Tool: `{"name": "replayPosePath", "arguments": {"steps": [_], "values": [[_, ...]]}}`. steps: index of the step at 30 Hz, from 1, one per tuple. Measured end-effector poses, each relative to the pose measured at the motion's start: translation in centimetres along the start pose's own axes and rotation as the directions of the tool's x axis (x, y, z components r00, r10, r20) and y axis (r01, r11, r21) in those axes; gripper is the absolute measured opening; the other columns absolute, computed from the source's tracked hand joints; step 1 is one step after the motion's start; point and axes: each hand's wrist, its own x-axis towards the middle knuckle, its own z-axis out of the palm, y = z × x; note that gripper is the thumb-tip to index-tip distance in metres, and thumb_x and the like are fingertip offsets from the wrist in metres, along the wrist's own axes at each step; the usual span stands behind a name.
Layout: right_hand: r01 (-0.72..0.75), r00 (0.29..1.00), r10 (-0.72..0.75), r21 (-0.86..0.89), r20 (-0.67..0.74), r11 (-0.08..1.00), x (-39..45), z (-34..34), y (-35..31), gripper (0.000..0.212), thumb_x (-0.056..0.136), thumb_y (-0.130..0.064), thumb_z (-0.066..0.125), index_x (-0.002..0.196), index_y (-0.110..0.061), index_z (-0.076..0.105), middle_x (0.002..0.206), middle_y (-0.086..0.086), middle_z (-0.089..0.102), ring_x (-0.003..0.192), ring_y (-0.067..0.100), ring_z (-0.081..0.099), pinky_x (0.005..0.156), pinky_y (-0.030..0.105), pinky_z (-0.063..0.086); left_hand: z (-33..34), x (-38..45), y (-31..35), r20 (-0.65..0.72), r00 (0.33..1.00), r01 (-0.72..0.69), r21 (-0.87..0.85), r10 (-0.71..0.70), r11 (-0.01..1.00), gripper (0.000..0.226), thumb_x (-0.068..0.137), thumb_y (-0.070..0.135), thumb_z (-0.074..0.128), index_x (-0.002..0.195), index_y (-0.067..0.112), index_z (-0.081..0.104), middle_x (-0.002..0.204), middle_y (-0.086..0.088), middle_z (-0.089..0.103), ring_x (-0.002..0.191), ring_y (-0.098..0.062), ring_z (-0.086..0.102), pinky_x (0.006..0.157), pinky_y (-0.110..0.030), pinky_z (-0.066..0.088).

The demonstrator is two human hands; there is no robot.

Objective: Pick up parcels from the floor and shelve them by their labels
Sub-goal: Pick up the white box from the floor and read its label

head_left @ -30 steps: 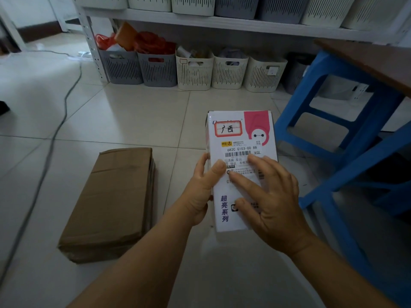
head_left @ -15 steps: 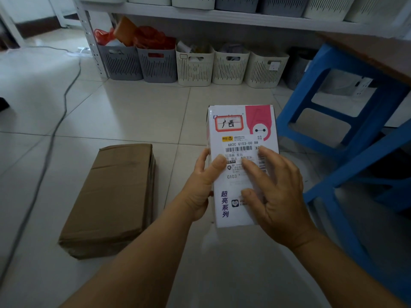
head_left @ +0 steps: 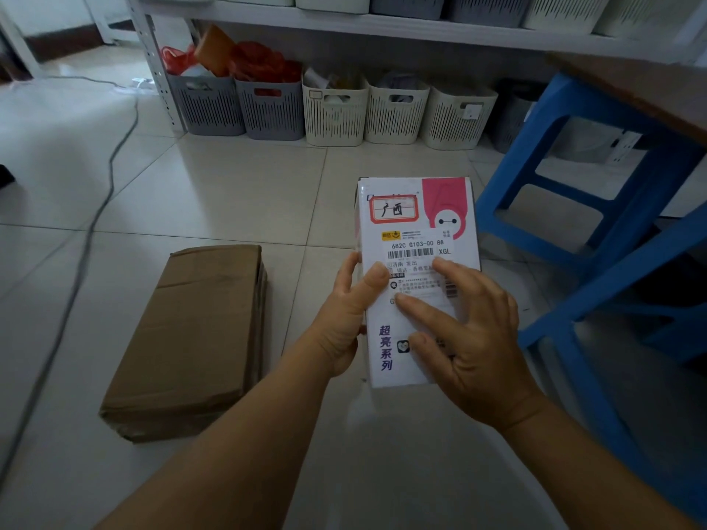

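Between your two hands, raised above the tiled floor (head_left: 237,193), sits the white parcel (head_left: 417,239), its printed face turned up toward you. A red-bordered handwritten tag (head_left: 394,209) lies near its far end, with a barcode shipping label (head_left: 417,252) just below it. Your left hand (head_left: 346,315) clamps the parcel's left edge, thumb pressed on the face and the other fingers wrapped behind. Your right hand (head_left: 470,330) lies spread flat over the lower half of the face, fingers splayed and pressing rather than curled round anything.

It looks like a stiff, flat-sided carton, and probably light, since one edge grip seems to carry most of it. The glossy surface may be slick, so take it by the two long edges, or with one palm underneath, and keep your fingers off the tag so it stays readable.

Beside it, down on the floor to your left, the brown cardboard parcel (head_left: 195,338) waits untouched. Ahead, a row of slotted baskets (head_left: 333,116) stands under the metal shelf (head_left: 382,28), more bins lining the board above. To your right a blue stool (head_left: 566,193) stands close, and a grey cable (head_left: 99,200) trails across the tiles at far left.
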Motion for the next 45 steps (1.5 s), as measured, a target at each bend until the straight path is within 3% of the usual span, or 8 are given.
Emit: {"name": "replayPosePath", "arguments": {"steps": [18, 23, 26, 29, 31, 34, 39, 45], "values": [[-0.037, 0.999, 0.038, 0.057, -0.032, 0.998, -0.3, 0.0, 0.5, 0.048, 0.101, -0.048, 0.03, 0.132, -0.018, 0.051, 0.141, 0.007, 0.039, 0.128, 0.027, 0.04, 0.102, 0.042, 0.029, -0.3, -0.1, 0.1, -0.009, 1.0, 0.011, -0.021, -0.011, 1.0, 0.119, 0.047, 0.068, 0.087, 0.147, 0.021, 0.043, 0.13, -0.019, 0.07, 0.117, -0.048, 0.066, 0.1, -0.07, 0.047], [-0.249, 0.966, 0.255, 0.11, -0.042, 0.962, 0.1, 0.0, 0.3, 0.057, 0.096, -0.047, 0.038, 0.14, -0.013, 0.049, 0.149, 0.011, 0.037, 0.132, 0.026, 0.031, 0.107, 0.043, 0.026, -0.6, 0.2, -0.2, -0.019, 1.0, 0.024, -0.012, -0.024, 1.0, 0.117, 0.05, 0.068, 0.087, 0.149, 0.023, 0.042, 0.133, -0.019, 0.068, 0.12, -0.046, 0.064, 0.102, -0.07, 0.045], [-0.488, 0.868, 0.493, 0.283, 0.059, 0.826, 1.2, -0.4, -0.2, 0.07, 0.09, -0.051, 0.035, 0.152, -0.018, 0.03, 0.16, 0.008, 0.025, 0.141, 0.012, 0.02, 0.111, 0.021, 0.012, -0.7, 0.3, -0.3, -0.024, 0.998, 0.05, -0.012, -0.051, 0.999, 0.116, 0.051, 0.071, 0.084, 0.149, 0.025, 0.043, 0.135, -0.017, 0.067, 0.122, -0.045, 0.064, 0.103, -0.07, 0.043], [-0.678, 0.718, 0.655, 0.448, 0.235, 0.583, 1.8, 0.2, 0.3, 0.072, 0.09, -0.056, 0.035, 0.154, -0.027, 0.023, 0.158, 0.002, 0.034, 0.14, 0.013, 0.034, 0.113, 0.039, 0.033, -1.0, 0.5, -0.4, -0.024, 0.996, 0.08, -0.064, -0.081, 0.995, 0.12, 0.05, 0.069, 0.086, 0.149, 0.02, 0.042, 0.137, -0.02, 0.065, 0.123, -0.046, 0.062, 0.103, -0.07, 0.044], [-0.712, 0.672, 0.665, 0.531, 0.326, 0.459, 1.6, 0.6, 0.4, 0.056, 0.094, -0.055, 0.037, 0.144, -0.03, 0.041, 0.136, -0.003, 0.06, 0.118, 0.011, 0.061, 0.095, 0.044, 0.052, -1.1, 0.6, -0.5, -0.039, 0.993, 0.103, -0.108, -0.108, 0.989, 0.124, 0.048, 0.067, 0.089, 0.151, 0.019, 0.038, 0.138, -0.022, 0.064, 0.123, -0.047, 0.062, 0.103, -0.07, 0.044], [-0.699, 0.642, 0.649, 0.66, 0.408, 0.276, 1.6, 1.1, 0.7, 0.03, 0.104, -0.034, 0.038, 0.124, -0.032, 0.059, 0.105, -0.012, 0.073, 0.089, 0.002, 0.071, 0.075, 0.026, 0.056, -1.0, 0.6, -0.3, -0.044, 0.989, 0.135, -0.145, -0.142, 0.98, 0.122, 0.052, 0.065, 0.089, 0.152, 0.017, 0.038, 0.14, -0.022, 0.062, 0.126, -0.047, 0.06, 0.105, -0.07, 0.042], [-0.633, 0.583, 0.539, 0.756, 0.608, -0.168, 2.2, 1.9, 1.9, 0.03, 0.1, -0.026, 0.042, 0.121, -0.031, 0.063, 0.119, 0.005, 0.073, 0.108, 0.028, 0.069, 0.087, 0.047, 0.057, -1.7, 0.3, -0.1, 0.075, 0.989, 0.14, -0.158, -0.129, 0.977, 0.071, 0.086, 0.055, 0.057, 0.144, 0.016, 0.052, 0.142, -0.019, 0.062, 0.129, -0.042, 0.059, 0.106, -0.064, 0.045], [-0.583, 0.417, 0.615, 0.716, 0.669, -0.383, 2.5, 1.8, 0.4, 0.037, 0.097, -0.031, 0.048, 0.13, -0.022, 0.062, 0.122, 0.008, 0.071, 0.111, 0.031, 0.068, 0.095, 0.055, 0.052, -1.8, -1.6, 1.2, 0.029, 0.985, 0.168, 0.068, -0.17, 0.983, 0.134, 0.05, 0.067, 0.088, 0.159, 0.022, 0.025, 0.143, -0.014, 0.062, 0.123, -0.038, 0.065, 0.104, -0.06, 0.049]]}}
